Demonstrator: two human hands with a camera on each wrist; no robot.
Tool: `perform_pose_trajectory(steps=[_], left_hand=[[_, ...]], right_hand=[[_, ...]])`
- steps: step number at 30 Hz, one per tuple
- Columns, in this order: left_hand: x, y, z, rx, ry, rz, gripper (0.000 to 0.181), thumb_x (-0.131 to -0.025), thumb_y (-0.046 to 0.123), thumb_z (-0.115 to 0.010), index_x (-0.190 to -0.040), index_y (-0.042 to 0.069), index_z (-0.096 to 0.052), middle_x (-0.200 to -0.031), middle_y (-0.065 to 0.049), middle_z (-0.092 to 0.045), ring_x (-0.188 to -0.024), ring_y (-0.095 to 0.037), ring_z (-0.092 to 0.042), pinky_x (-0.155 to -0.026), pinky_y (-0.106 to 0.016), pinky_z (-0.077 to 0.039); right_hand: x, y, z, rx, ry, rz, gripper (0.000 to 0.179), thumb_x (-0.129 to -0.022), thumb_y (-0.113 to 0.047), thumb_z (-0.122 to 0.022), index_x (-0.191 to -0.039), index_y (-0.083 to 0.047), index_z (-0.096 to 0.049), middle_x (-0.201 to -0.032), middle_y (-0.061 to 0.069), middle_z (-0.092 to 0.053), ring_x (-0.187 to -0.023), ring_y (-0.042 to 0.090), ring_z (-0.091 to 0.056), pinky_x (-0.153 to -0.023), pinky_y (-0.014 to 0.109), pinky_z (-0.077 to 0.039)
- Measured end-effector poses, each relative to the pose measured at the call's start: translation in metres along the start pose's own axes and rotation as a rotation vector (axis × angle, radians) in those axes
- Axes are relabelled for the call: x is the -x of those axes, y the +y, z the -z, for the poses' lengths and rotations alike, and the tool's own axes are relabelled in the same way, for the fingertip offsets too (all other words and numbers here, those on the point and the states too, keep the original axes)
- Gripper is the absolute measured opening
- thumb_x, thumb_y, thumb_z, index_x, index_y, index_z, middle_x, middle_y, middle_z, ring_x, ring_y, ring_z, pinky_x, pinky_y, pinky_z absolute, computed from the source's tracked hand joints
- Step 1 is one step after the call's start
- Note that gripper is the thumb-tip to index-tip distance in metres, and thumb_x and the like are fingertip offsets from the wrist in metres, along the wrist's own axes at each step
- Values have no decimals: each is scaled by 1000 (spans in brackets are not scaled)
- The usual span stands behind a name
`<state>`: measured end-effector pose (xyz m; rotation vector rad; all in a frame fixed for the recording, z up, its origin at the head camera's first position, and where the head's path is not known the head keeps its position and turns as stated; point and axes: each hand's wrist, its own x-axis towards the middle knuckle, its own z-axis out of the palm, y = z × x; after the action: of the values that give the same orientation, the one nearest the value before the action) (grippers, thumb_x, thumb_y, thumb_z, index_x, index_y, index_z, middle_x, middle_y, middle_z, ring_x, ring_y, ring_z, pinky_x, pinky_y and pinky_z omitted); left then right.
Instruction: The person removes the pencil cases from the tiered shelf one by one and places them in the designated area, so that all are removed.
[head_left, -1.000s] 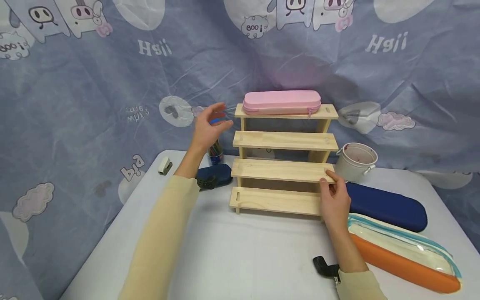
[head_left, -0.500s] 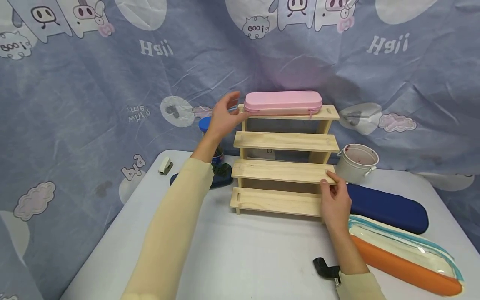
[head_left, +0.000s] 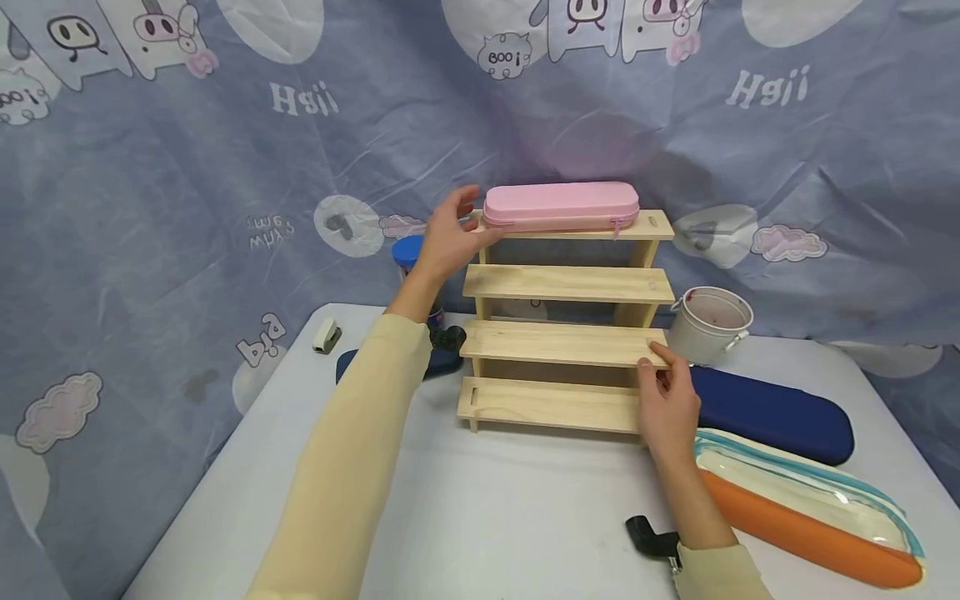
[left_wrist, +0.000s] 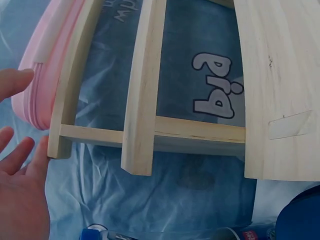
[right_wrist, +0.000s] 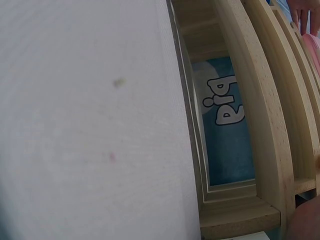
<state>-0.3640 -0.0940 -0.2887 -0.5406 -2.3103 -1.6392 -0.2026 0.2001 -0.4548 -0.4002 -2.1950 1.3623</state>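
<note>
A four-tier wooden shelf rack stands on the table, a pink pencil case lying along its top tier. My left hand is at the left end of that tier, fingers spread and loosely bent. In the left wrist view the thumb overlaps the end of the pink pencil case, while a fingertip meets the end of the top board. At the rack's right side my right hand pinches the end of the second-lowest tier, index finger on top. The right wrist view shows only part of this hand.
Right of the rack are a white bucket, a navy case and an orange-and-clear pencil case. To the left lie a stapler and a dark blue case, partly hidden behind my sleeve, near a blue-lidded container.
My left hand has moved right, from beside the rack to the left end of the top tier and the pink pencil case. The right hand has stayed on the rack.
</note>
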Motion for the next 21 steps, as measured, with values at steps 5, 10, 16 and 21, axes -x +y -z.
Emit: perform_pose_trajectory(steps=[5, 10, 16, 21], left_hand=[[-6, 2, -2, -48, -44, 9, 84, -77, 26, -82, -146, 12, -37, -145, -4, -40, -127, -22, -46, -98, -29, -44], [-11, 5, -6, -155, -61, 21, 91, -74, 32, -84, -148, 16, -33, -146, 1, -39, -119, -17, -53, -88, -26, -50], [-14, 7, -10, -243, -35, -8, 82, -72, 30, -86, -140, 12, -44, -129, -5, -52, -107, -15, -56, -88, -23, -47], [-11, 7, -11, -229, 9, -31, 78, -65, 30, -90, -130, 9, -52, -117, -4, -57, -101, -14, -55, -85, -22, -47]], right_hand=[[0, -2, 0, -6, -5, -1, 41, -96, -48, -51, -133, -33, -55, -121, 3, -63, -103, 14, -56, -83, 22, -42], [0, -3, 0, -12, -12, 4, 41, -96, -48, -51, -134, -32, -55, -123, 3, -62, -104, 14, -56, -84, 22, -43], [0, -2, -1, -14, -4, 8, 40, -96, -46, -51, -133, -32, -55, -120, 3, -63, -101, 14, -56, -82, 20, -42], [-2, -1, -1, -9, -1, 24, 41, -96, -47, -51, -133, -31, -55, -119, 4, -63, -102, 14, -56, -82, 20, -42]])
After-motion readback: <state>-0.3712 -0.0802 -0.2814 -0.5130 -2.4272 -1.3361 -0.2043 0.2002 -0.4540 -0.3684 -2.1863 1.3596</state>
